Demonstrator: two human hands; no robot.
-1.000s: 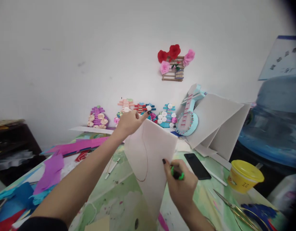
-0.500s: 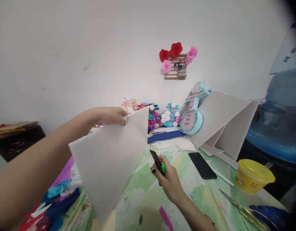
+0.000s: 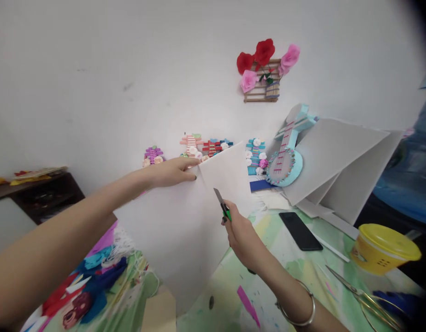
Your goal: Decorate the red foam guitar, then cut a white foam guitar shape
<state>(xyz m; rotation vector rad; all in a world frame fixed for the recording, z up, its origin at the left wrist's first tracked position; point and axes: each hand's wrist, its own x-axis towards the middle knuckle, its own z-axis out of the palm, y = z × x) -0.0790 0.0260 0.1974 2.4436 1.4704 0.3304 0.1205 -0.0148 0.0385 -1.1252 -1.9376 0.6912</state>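
Observation:
A large white foam board (image 3: 178, 226) stands upright on the table, its top edge pinched between the thumb and fingers of my left hand (image 3: 176, 171). My right hand (image 3: 239, 230) is wrapped round a utility knife (image 3: 222, 206) with a green and black handle. The blade is out and points up and left, in front of the board's right part. Whether the blade touches the board I cannot tell. Below my right forearm a pink strip (image 3: 248, 306) lies on the table.
To the right are a black phone (image 3: 300, 231), a yellow lidded tub (image 3: 384, 249) and gold-handled scissors (image 3: 361, 290). Behind them lean white boards (image 3: 351, 161) and a light-blue toy instrument (image 3: 285, 161). Coloured craft scraps (image 3: 85, 295) lie at the lower left.
The board now reaches further right and shows more of its face. My right hand has raised the knife in front of it. My view has shifted slightly.

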